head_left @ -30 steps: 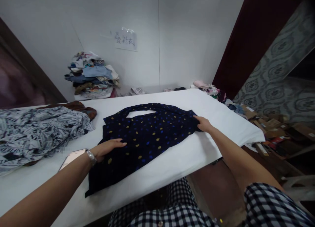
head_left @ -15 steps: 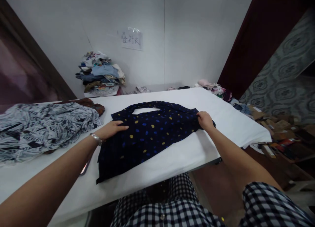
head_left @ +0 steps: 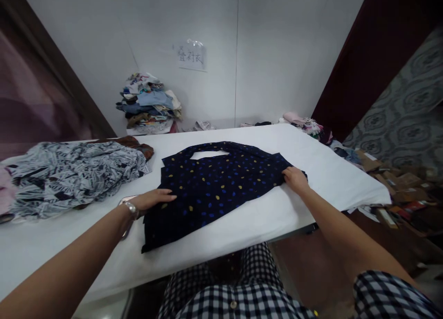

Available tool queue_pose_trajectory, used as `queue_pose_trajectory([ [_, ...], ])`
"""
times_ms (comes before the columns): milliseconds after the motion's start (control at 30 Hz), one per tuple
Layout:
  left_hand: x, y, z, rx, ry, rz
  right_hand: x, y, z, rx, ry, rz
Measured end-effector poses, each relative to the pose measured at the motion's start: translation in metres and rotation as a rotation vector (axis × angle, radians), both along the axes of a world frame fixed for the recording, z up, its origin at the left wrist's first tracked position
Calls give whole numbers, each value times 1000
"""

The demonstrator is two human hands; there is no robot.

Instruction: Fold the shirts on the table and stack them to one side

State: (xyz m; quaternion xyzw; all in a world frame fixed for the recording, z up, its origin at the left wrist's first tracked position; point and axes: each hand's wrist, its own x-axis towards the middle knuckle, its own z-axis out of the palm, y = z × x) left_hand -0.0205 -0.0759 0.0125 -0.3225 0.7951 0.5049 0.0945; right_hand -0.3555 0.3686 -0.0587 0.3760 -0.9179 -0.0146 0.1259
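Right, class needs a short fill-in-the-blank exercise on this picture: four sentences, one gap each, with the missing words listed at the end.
1. The dark fabric garment, dotted with yellow and ____ spots, lies on the white cloth-covered table.
2. The right hand holds the garment's edge, while the silver metal bracelet is on the ____ wrist.
3. The white paper sign hangs on the pale ____.
4. The black-and-white pattern on the fabric sleeve is ____, neither striped nor dotted.

Missing words: blue; left; wall; checked.
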Motion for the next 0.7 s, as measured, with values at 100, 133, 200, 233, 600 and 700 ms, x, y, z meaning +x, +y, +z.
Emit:
queue_pose_trajectory([
  [100,6,4,-9,23,-99,-84,2,-2,-1,20,-74,-22],
  [133,8,5,-14,-56,-148,-98,3,-1,-2,30,-99,-22],
  [200,10,9,-21,-231,-210,-125,5,0,-3,33,-128,-27],
  [233,11,11,-23,-304,-219,-142,6,1,-3,16,-151,-41],
  [600,0,39,-37,-814,-130,-253,9,-79,30,-202,-330,-94],
  [700,1,48,-43,-808,-127,-250,13,-115,25,-179,-374,-96],
])
